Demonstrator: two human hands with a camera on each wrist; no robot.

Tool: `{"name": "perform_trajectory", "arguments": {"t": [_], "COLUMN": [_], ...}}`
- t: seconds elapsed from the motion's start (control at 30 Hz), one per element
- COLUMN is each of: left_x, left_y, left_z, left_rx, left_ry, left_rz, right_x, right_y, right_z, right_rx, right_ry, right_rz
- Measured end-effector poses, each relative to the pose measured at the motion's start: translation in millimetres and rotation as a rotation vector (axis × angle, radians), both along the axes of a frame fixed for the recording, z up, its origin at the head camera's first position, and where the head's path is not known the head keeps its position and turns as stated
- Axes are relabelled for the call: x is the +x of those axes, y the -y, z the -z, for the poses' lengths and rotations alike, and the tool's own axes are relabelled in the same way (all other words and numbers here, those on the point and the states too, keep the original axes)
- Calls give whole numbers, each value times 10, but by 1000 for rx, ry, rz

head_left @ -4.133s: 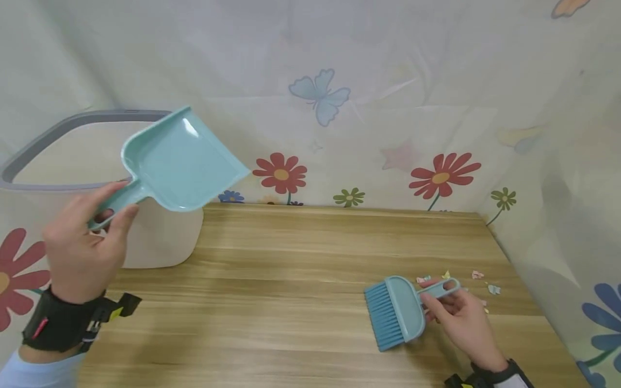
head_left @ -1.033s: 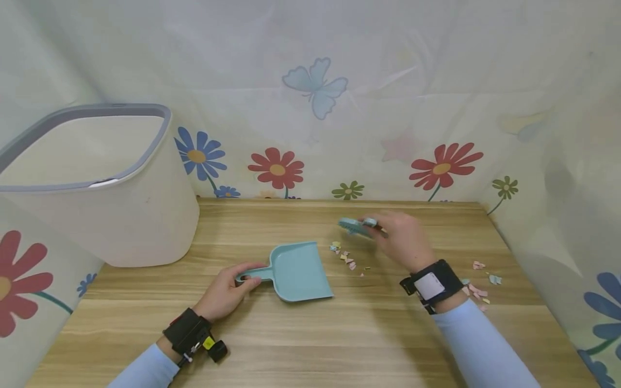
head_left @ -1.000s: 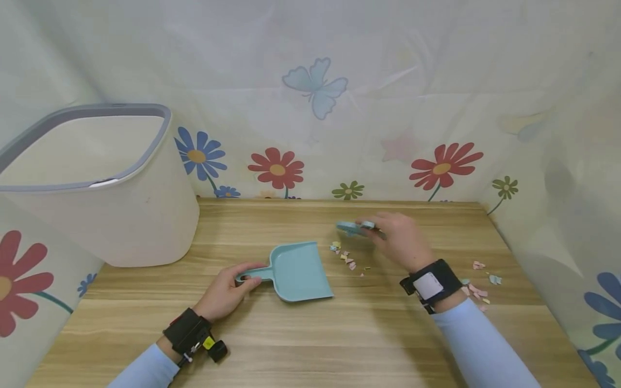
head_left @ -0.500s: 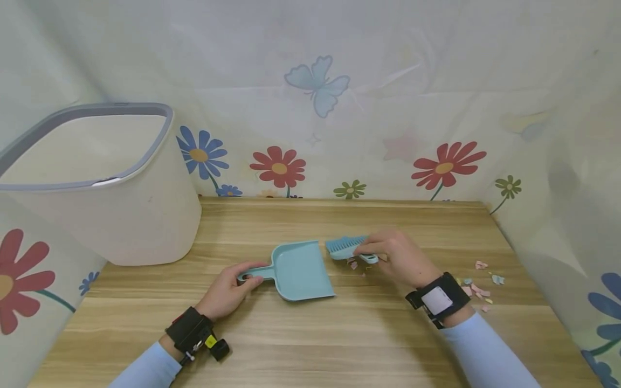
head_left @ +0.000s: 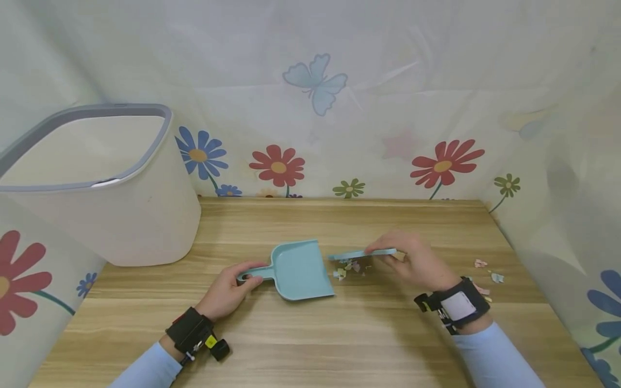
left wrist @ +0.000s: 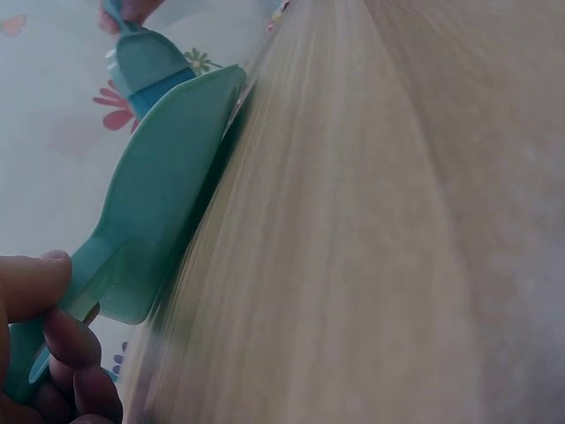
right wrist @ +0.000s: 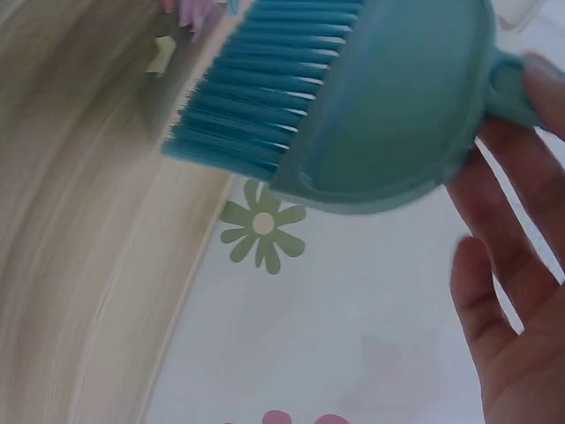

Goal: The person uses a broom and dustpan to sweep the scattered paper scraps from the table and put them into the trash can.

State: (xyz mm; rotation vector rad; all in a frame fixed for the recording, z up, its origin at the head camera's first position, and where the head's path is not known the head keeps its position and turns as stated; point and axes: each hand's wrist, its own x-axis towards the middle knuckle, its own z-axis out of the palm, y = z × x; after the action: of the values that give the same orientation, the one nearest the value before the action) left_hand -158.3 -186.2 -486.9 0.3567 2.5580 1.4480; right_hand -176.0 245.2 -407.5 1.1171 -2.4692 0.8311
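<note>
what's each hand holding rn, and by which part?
Left hand grips the dustpan by its handle. Right hand holds the brush by its handle end, bristles toward the paper scraps.

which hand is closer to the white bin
Left. The left hand holds the dustpan handle, just right of and in front of the white bin. The right hand, holding the brush, is much farther right.
</note>
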Motion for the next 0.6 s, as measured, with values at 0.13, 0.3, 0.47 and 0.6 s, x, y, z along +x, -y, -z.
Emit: {"name": "perform_trajectory", "arguments": {"t": [0.13, 0.3, 0.47, 0.6], "left_x": [3, 1, -5, -4], "left_y": [-5, -8, -3, -3], "left_z": [-7, -11, 3, 7], "left_rx": [1, 5, 1, 0], "left_ry": [5, 3, -5, -3], "left_rz": [0, 0, 4, 6], "right_x": [8, 58, 111, 144], "right_y": [1, 37, 94, 163], "right_z": [-41, -91, -102, -73], "right_rx": [-112, -170, -101, -1], "right_ry": [-33, -57, -131, -200], "right_rz": [75, 286, 421, 444]}}
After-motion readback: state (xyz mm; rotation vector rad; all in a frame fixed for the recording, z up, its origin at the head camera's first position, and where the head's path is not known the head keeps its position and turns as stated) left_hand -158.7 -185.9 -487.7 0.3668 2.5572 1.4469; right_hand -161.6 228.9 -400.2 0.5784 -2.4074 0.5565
